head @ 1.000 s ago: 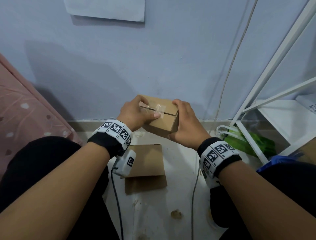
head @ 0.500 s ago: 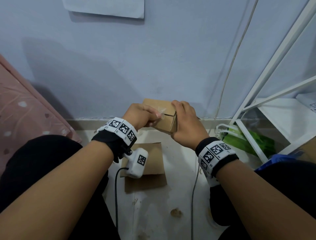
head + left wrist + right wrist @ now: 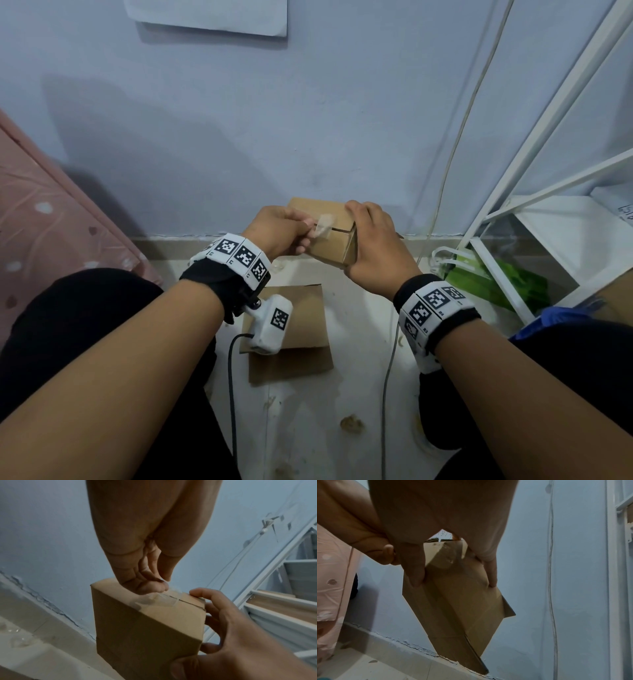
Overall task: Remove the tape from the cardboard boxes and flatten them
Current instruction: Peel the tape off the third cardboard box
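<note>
At the centre of the head view, your right hand (image 3: 373,246) grips the small cardboard box (image 3: 334,240) held in the air, fingers wrapped over its far edge. Your left hand (image 3: 281,229) pinches the lifted end of clear tape (image 3: 323,226) crossing the top seam. You appear to be mid-peel. Next, pull the tape fully free. A flattened box (image 3: 305,329) lies on the floor (image 3: 308,428) below.

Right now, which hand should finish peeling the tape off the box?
Left hand: it already pinches the tape; the right hand grips the box, steadying it.
</note>
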`<action>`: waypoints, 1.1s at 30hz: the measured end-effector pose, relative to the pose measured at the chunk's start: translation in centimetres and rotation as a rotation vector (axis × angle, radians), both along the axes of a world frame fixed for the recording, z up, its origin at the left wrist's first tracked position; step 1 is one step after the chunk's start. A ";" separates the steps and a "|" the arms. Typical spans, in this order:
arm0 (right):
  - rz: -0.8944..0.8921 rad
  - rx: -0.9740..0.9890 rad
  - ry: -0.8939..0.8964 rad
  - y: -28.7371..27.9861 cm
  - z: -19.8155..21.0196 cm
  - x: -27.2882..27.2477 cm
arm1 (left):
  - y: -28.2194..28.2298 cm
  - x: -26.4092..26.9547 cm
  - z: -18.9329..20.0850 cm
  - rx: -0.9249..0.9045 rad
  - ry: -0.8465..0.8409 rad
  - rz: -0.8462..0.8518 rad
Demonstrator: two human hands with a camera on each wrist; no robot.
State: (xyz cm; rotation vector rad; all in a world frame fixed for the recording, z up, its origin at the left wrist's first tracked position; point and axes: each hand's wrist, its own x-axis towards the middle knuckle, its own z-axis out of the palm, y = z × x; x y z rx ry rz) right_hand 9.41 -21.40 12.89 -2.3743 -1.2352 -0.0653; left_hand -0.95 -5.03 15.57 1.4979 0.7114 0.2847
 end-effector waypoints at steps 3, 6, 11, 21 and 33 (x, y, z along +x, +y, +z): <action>-0.010 -0.012 0.002 -0.2 -0.1 0.1 | 0.0 -0.1 -0.1 0.096 -0.037 0.039; -0.011 -0.012 0.001 -0.1 -0.2 0.1 | 0.0 -0.1 -0.4 0.230 -0.069 0.040; -0.014 -0.017 -0.003 0.0 -0.2 0.1 | 0.0 0.1 -1.0 0.477 -0.089 0.009; -0.024 -0.028 0.008 0.0 -0.2 0.0 | -0.8 -0.2 0.1 0.635 -0.121 0.061; 0.014 -0.055 -0.069 0.3 -0.6 -0.1 | -1.4 0.1 -0.5 0.361 0.014 -0.056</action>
